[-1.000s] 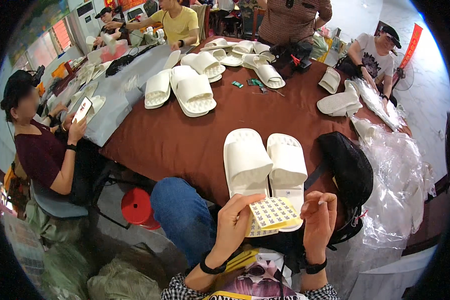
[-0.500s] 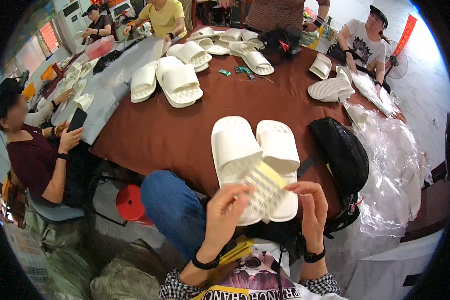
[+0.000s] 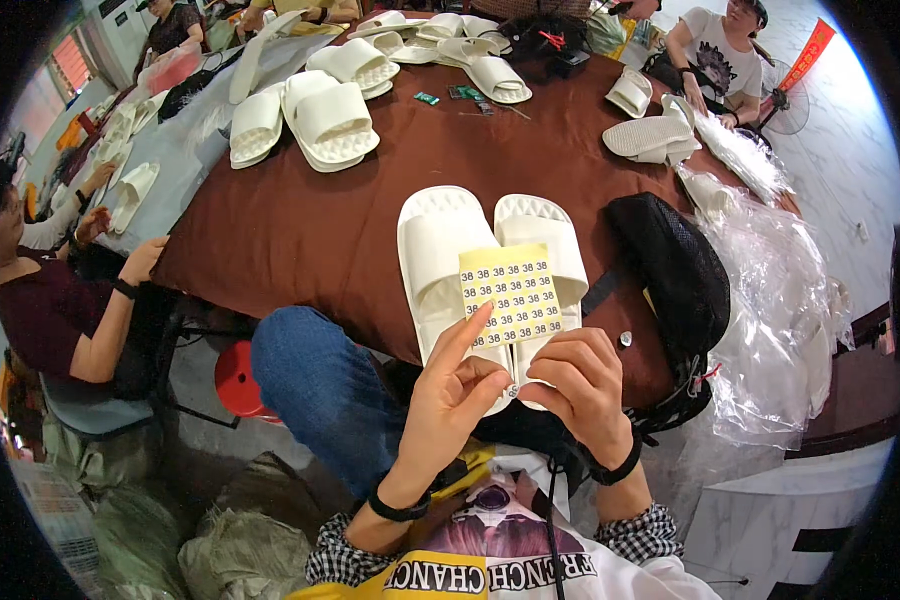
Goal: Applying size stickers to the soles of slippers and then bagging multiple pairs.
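Note:
A pale yellow sheet of small printed stickers (image 3: 530, 268) stands over the pair of white slide slippers (image 3: 437, 235) in front of me. My left hand (image 3: 448, 392) has the sheet between its fingers, with the index finger lying across its face. That hand's thumb bends in low beside my right hand (image 3: 582, 378). The right hand's fingers are curled and closed, their tips partly hidden. A tiny pale label (image 3: 513, 392) shows between the fingertips of both hands; which hand grips it is unclear. The slippers lie side by side, toes toward me, on a brown cloth.
More white slippers (image 3: 335, 125) lie at the far left and back of the brown-covered table (image 3: 470, 150). A black mesh bag (image 3: 670, 280) and clear plastic bags (image 3: 780, 330) are at the right. A red stool (image 3: 238, 380) stands below left. Other people sit around the table.
The sheet has turned from tilted and blurred to upright, facing me. My right hand has left its edge and closed beside my left thumb. The view has shifted; the person at left has lowered the phone.

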`<state>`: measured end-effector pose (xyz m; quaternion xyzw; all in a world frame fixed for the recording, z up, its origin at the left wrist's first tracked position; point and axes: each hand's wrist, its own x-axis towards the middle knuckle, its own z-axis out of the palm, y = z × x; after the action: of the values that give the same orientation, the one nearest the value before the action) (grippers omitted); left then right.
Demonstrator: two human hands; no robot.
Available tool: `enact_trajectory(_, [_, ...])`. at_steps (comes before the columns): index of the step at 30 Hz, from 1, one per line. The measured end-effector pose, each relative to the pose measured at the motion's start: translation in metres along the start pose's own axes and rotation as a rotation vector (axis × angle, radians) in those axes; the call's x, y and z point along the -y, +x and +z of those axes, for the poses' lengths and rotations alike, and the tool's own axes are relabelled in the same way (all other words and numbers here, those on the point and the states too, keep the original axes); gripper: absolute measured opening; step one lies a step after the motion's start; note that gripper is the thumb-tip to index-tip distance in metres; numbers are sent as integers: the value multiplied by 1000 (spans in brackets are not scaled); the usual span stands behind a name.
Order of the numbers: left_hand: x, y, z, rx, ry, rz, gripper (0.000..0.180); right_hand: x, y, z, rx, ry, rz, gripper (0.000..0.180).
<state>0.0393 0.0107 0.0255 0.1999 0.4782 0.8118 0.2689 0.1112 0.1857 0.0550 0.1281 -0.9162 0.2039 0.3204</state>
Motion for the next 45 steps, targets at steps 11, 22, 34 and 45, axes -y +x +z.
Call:
enact_trajectory(11, [-2, -3, 0, -48, -65, 1, 80, 0, 0, 2, 62, 23, 46, 26])
enact_trajectory(22, [12, -4, 14, -278, 256, 388, 88, 36, -10, 24, -71, 708, 666, 17])
enact_trajectory(34, [20, -6, 24, -233, 309, 413, 86, 37, -18, 20, -173, 1120, 856, 9])
enact_trajectory(45, [23, -4, 15, -281, 439, 414, 79, -13, -26, -14, -179, 731, 938, 8])
